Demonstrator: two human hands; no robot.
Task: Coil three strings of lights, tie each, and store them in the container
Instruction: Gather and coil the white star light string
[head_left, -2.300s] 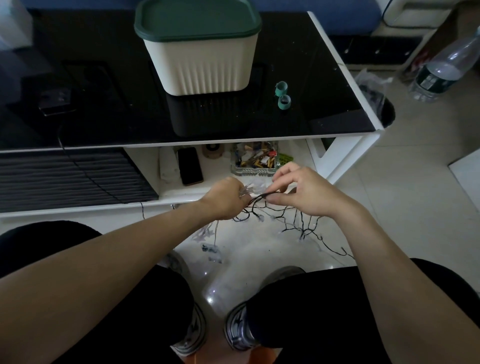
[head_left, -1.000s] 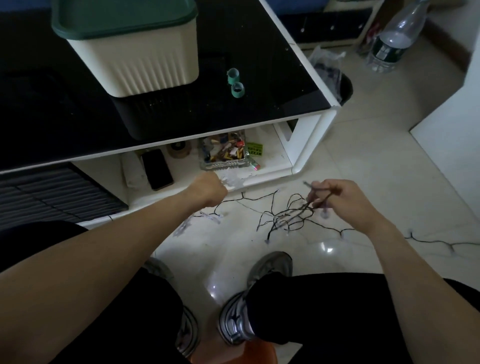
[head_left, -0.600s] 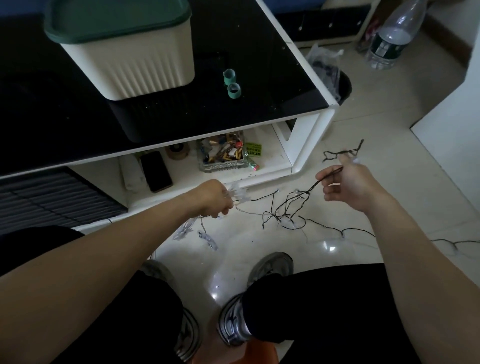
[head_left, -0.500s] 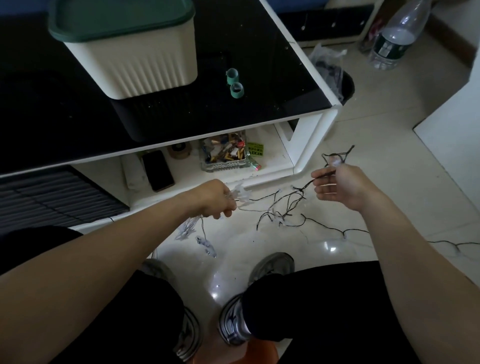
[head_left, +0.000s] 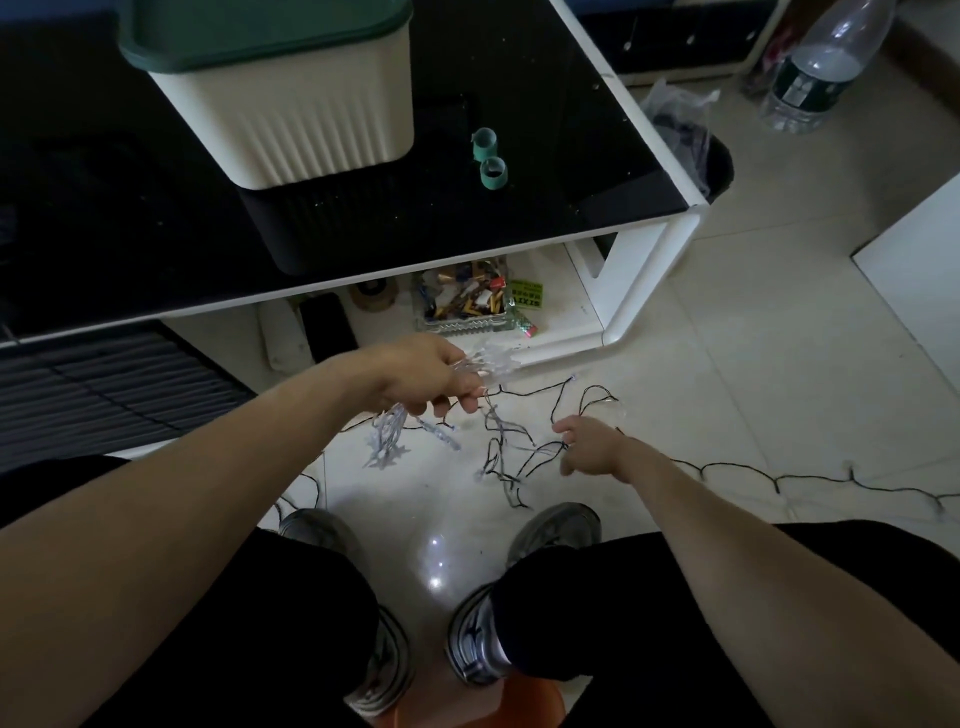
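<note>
One string of lights (head_left: 524, 441) is in hand, coiling step unfinished. My left hand (head_left: 431, 376) grips the gathered bulbs below the table (head_left: 660, 171) edge; my right hand (head_left: 592, 447), fingers loosely spread, reaches the slack wire on the floor, grip unclear. Next: pinch slack, loop it leftward. Container (head_left: 280, 88) stands lidded on the table; other strings not discernible.

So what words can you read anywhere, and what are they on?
Green card on the table's lower shelf: dark print, too blurred to read.
Bottle on the floor: its dark label has pale marks, too small to read.
Container, green rolls, light string: no writing shows.
</note>
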